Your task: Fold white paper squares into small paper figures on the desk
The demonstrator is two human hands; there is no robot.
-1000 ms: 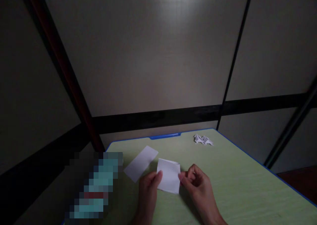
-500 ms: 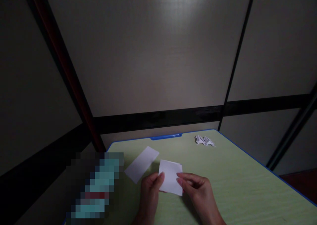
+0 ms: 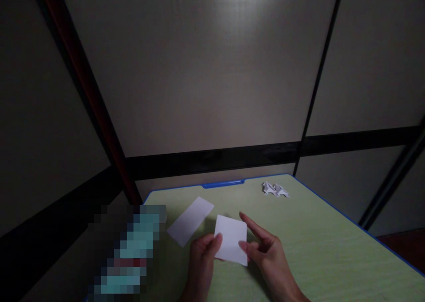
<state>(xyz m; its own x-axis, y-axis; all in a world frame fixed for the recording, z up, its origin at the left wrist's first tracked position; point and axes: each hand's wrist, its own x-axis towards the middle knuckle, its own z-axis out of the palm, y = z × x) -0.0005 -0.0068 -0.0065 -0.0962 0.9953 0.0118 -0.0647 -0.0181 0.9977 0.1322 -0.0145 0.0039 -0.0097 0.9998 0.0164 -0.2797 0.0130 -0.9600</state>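
Observation:
A white, roughly square piece of paper (image 3: 230, 239) is held between both hands above the table. My left hand (image 3: 203, 255) pinches its left edge, thumb on top and the other fingers curled behind. My right hand (image 3: 265, 249) grips the right edge with the thumb on the front; its index finger stretches up past the upper right corner, apart from the thumb. The remaining right fingers are partly hidden behind the paper. Left of the held piece, a white rectangular strip of paper (image 3: 191, 221) lies flat on the table.
Small folded white paper figures (image 3: 275, 189) stand near the far right of the light green table (image 3: 318, 240). A blue handle (image 3: 223, 184) sits on its far edge. A blurred-out teal item (image 3: 139, 244) is at the left. Behind rise panelled doors (image 3: 212, 71).
My right index finger has lifted off the paper and straightened upward, while the thumb stays on it. The held paper has shifted slightly to the right; its edges now look more aligned.

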